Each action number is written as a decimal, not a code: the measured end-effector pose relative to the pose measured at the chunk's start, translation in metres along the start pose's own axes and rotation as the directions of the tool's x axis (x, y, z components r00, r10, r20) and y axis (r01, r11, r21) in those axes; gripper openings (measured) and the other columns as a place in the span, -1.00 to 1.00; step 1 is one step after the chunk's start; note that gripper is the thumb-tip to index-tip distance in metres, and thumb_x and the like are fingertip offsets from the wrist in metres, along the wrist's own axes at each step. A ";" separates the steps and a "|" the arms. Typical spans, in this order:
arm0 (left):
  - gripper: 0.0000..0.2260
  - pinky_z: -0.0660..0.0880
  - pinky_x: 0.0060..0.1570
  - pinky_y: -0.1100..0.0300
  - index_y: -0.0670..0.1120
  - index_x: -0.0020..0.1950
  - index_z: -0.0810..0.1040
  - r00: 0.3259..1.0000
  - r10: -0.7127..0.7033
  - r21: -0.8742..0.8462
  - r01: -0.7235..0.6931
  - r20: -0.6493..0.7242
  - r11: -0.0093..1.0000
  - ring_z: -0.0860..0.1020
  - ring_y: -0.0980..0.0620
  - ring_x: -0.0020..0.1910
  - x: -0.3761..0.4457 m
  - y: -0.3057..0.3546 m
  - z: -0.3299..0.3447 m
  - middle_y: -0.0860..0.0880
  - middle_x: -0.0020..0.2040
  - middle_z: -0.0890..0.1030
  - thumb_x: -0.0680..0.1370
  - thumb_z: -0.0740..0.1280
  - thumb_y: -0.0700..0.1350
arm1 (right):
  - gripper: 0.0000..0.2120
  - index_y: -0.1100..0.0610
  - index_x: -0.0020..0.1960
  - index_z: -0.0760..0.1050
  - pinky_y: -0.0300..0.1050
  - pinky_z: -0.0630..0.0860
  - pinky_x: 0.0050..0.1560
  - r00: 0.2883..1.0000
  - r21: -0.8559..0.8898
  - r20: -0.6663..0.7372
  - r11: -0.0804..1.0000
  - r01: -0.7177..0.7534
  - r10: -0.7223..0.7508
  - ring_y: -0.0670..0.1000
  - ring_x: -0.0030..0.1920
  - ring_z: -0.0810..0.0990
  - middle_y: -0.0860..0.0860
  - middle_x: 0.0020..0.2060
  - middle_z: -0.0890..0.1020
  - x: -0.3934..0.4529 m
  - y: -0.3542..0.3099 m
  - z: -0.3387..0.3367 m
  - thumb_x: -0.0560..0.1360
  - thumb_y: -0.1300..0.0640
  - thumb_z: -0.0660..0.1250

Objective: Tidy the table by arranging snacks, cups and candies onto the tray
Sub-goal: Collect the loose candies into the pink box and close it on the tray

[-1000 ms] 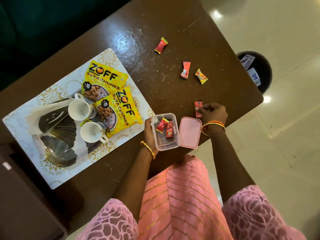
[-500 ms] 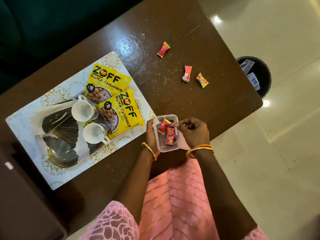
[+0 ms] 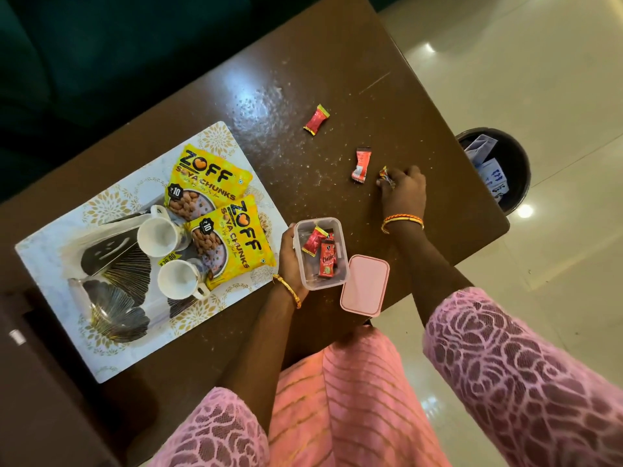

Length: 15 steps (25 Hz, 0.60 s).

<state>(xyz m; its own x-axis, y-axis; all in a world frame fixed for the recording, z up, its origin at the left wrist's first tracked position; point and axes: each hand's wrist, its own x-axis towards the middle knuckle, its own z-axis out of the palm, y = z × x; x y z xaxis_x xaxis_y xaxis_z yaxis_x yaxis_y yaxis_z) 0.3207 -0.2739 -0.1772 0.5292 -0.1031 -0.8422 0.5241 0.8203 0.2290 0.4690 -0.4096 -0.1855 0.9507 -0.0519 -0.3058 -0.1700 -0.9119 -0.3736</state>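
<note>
Yellow-wrapped candy at the right grip

The yellow candy (image 3: 385, 175) lies near the counter's (image 3: 209, 102) right edge, seemingly pinched at the right hand's (image 3: 404, 193) fingertips; the left hand (image 3: 290, 261) grasps the clear box (image 3: 320, 253) near the front edge.

Snack packets (image 3: 215, 200) read "ZOFF SOYA CHUNKS", "10"; boxed candy (image 3: 327, 262) "Classic"

Your tray (image 3: 111, 358) is sitting at the table's (image 3: 337, 62) left, carrying two snack packets (image 3: 232, 244) with two cups (image 3: 158, 235) to their left. Right of it your container (image 3: 305, 278) is holding candies (image 3: 327, 262), its lid (image 3: 364, 284) lying just right. Farther back, two candies (image 3: 316, 120) are lying left of your right hand (image 3: 404, 193).
</note>
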 end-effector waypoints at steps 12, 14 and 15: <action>-0.43 0.30 0.32 -0.17 -0.04 0.44 0.33 0.996 -0.053 -0.098 0.045 -0.074 0.994 0.44 -0.19 0.27 0.026 0.008 0.026 -0.18 0.30 0.46 0.55 0.02 0.25 | -0.83 0.14 -0.01 0.63 -0.28 0.53 -0.24 0.932 0.530 0.353 0.838 -0.128 -0.081 -0.09 -0.19 0.59 0.02 -0.19 0.65 -0.073 -0.018 -0.040 0.46 0.08 0.37; -0.43 0.24 0.38 -0.26 -0.02 0.43 0.35 0.993 -0.052 -0.073 0.044 -0.105 0.996 0.39 -0.25 0.37 0.028 0.006 0.029 -0.22 0.36 0.44 0.54 0.01 0.27 | -0.79 0.16 0.03 0.63 -0.23 0.53 -0.23 0.901 0.487 0.410 0.870 -0.084 -0.143 -0.05 -0.17 0.58 0.05 -0.15 0.64 -0.081 -0.019 -0.037 0.49 0.07 0.34; -0.43 0.23 0.39 -0.28 -0.01 0.42 0.35 0.991 -0.054 -0.080 0.044 -0.119 0.996 0.37 -0.25 0.38 0.029 0.006 0.030 -0.21 0.38 0.43 0.53 0.01 0.27 | -0.79 0.17 0.03 0.63 -0.21 0.51 -0.22 0.912 0.471 0.384 0.880 -0.057 -0.146 -0.04 -0.17 0.57 0.05 -0.14 0.62 -0.078 -0.019 -0.034 0.49 0.08 0.33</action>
<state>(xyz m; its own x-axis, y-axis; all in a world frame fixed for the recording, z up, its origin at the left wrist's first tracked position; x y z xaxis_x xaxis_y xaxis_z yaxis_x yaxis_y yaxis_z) 0.3592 -0.2888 -0.1852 0.4172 -0.0793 -0.9054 0.4921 0.8572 0.1517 0.4065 -0.4023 -0.1247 0.7918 0.2422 -0.5607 -0.3264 -0.6082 -0.7236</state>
